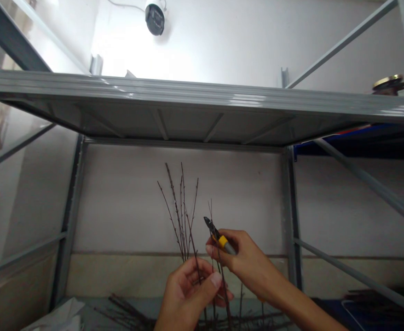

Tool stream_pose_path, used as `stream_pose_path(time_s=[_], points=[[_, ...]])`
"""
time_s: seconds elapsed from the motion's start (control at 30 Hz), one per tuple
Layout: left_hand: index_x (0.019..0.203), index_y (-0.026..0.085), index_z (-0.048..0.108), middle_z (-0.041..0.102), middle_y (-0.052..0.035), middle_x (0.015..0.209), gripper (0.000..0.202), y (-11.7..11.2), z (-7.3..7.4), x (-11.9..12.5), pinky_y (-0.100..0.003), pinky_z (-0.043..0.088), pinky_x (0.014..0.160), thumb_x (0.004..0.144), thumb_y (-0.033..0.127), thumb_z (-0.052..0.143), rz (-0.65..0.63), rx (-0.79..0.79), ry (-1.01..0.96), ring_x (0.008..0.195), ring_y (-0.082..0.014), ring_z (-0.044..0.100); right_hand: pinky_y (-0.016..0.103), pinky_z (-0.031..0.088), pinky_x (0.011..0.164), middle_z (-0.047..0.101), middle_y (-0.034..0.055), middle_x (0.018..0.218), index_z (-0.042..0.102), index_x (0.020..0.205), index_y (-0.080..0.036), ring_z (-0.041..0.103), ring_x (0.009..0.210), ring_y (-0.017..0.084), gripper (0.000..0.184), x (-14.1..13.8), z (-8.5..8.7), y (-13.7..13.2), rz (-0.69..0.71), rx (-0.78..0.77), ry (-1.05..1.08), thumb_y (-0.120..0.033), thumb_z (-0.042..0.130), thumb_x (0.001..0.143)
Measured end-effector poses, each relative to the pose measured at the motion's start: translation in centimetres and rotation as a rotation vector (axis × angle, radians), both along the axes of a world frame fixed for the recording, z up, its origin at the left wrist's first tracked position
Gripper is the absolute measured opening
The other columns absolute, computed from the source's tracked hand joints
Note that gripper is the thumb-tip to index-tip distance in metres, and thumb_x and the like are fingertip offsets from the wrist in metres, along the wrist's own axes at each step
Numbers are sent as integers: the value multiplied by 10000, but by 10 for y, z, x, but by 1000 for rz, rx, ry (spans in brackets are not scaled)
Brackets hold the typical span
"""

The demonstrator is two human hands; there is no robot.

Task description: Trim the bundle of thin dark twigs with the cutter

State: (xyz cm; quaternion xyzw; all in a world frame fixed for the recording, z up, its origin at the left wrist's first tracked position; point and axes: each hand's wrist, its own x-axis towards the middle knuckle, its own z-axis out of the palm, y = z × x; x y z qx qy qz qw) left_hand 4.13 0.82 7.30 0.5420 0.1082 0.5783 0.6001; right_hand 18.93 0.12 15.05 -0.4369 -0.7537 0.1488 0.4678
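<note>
My left hand (186,294) grips a small bunch of thin dark twigs (181,209) and holds them upright, tips reaching toward the shelf above. My right hand (243,262) is just to the right of it, closed on a pair of cutters (217,236) with a yellow and grey handle. The dark jaws of the cutters point up and left, close to one thin twig at the bunch's right side. More loose twigs (129,315) lie on the surface below my hands.
A grey metal shelf (202,99) spans overhead on upright posts (290,216) with diagonal braces. A round camera (154,18) hangs on the white wall. White paper (62,317) lies at the bottom left. A round brass-edged object (391,84) sits on the shelf at right.
</note>
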Motion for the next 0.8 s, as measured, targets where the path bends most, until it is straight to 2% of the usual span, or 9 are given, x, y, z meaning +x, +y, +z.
stream_pose_path(time_s=[0.1, 0.23, 0.33, 0.43, 0.57, 0.8], points=[[809, 165, 600, 758, -43, 736, 354, -1, 2, -1, -289, 562, 622, 767, 428, 833, -13, -35, -2, 703, -226, 773, 339, 423, 666, 634, 3, 723, 701, 807, -188, 558, 706, 198, 179, 2, 0, 0, -13, -2, -2, -363, 663, 821], [867, 191, 540, 798, -77, 784, 362, -3, 5, -2, -274, 543, 627, 804, 438, 797, -36, -70, -23, 675, -192, 757, 339, 430, 670, 639, 6, 723, 688, 787, -194, 571, 710, 203, 197, 3, 0, -1, -20, 1, -4, -388, 671, 821], [870, 204, 509, 819, -93, 801, 425, -1, 5, -2, -270, 544, 646, 776, 487, 812, -61, -103, -19, 678, -178, 759, 343, 445, 693, 657, 14, 737, 682, 776, -197, 599, 741, 217, 175, 4, -2, -1, -24, 12, -12, -360, 645, 828], [836, 205, 499, 815, -83, 783, 478, 4, 0, 0, -296, 565, 661, 724, 513, 847, -65, -117, 4, 698, -202, 775, 352, 460, 730, 686, 28, 770, 696, 794, -193, 628, 786, 236, 190, 4, -4, 2, -32, 20, -23, -371, 641, 829], [836, 186, 536, 766, -35, 754, 521, 7, -4, 5, -337, 600, 614, 626, 460, 927, -21, -98, 9, 679, -240, 780, 351, 460, 749, 720, 38, 806, 719, 824, -188, 641, 805, 241, 215, 4, -5, 4, -64, 22, -45, -386, 636, 840], [730, 187, 512, 711, 10, 715, 550, 9, -3, 10, -318, 596, 539, 566, 485, 945, 29, -109, -9, 595, -214, 754, 337, 457, 739, 723, 36, 807, 726, 847, -185, 637, 784, 235, 284, 18, -2, 3, -131, 59, -97, -441, 607, 879]])
